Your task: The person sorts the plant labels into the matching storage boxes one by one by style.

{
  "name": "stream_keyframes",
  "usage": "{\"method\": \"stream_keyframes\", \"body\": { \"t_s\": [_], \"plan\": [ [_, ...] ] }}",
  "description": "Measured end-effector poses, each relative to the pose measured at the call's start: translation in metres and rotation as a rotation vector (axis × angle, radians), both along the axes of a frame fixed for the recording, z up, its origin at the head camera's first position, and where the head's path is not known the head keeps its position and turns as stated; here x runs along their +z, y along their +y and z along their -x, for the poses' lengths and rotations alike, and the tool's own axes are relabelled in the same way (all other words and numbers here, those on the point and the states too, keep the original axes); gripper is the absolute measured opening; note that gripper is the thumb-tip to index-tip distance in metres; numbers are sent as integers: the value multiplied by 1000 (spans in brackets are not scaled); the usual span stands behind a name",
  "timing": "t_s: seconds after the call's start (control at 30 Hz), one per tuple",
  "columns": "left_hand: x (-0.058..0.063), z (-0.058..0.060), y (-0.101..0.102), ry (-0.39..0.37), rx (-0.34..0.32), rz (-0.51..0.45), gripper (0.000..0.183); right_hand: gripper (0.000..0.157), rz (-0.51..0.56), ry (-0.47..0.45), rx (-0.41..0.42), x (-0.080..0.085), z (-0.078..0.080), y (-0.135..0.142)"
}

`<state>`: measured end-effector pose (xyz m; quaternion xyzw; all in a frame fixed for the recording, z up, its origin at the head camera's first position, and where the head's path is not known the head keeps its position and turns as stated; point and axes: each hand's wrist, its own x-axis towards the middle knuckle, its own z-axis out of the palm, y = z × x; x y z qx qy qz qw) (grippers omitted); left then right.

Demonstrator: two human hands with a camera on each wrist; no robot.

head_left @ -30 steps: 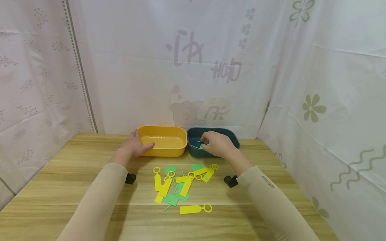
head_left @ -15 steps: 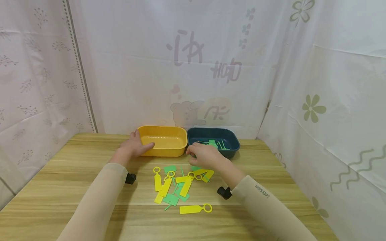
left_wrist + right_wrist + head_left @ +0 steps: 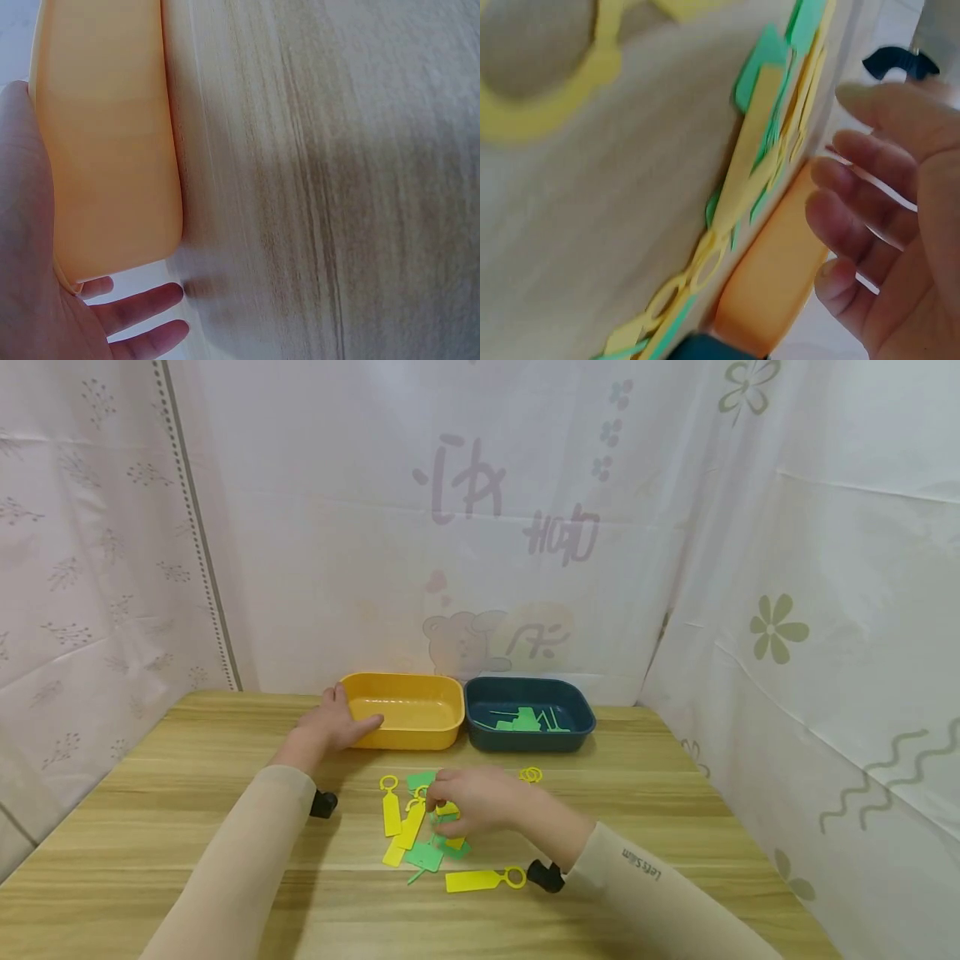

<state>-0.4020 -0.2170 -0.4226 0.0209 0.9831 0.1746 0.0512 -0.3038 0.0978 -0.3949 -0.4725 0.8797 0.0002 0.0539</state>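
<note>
- Yellow ring-ended tags (image 3: 392, 814) and flat green tags (image 3: 425, 857) lie in a loose, overlapping heap at the lower centre of the head view
- One lone yellow tag (image 3: 471, 882) lies just below that heap, its ring pointing to the right of the frame
- Your right hand (image 3: 480, 797) is over the right part of the heap and hides some of it; in the right wrist view its fingers are loosely bent, thumb apart, nothing between them, so it is released; you cannot tell whether a fingertip touches a tag
- Two yellow rings (image 3: 530, 775) show just above that hand's wrist
- Your left hand (image 3: 330, 722) rests on the left end of the orange-yellow bin (image 3: 408, 739) at mid-frame, thumb over the near rim, fingers fairly straight and spread outside the end wall, so it touches without clenching
- Right of it, at the centre right, the dark teal bin (image 3: 528, 742) has more green tags (image 3: 525, 720) inside
- Your right sleeve (image 3: 652, 893), cream with dark lettering, crosses the lower right of the wood-grain tabletop (image 3: 660, 760)
- Behind both bins a pale printed curtain (image 3: 337, 527) fills the upper frame
</note>
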Motion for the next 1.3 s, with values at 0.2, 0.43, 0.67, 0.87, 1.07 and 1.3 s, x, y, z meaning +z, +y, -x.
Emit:
{"method": "stream_keyframes", "body": {
  "t_s": [0.2,0.43,0.67,0.87,1.07,1.3],
  "plan": [
    [1,0,0,1,5,-3,127,41,-34,-53,90,-4,-12,-5],
    [4,-4,3,-15,14,-16,124,43,-69,-51,105,-11,-16,-8],
    [6,-6,4,-2,14,-9,123,42,-85,-56,95,-14,-15,-10],
    [6,-8,3,3,14,-12,124,40,-77,-63,93,-15,-17,-10],
    [5,-8,4,10,14,-5,125,37,-78,-59,100,-15,-19,-11],
    [4,-7,3,27,10,18,126,32,-80,-46,117,-14,-22,-13]
  ]
}}
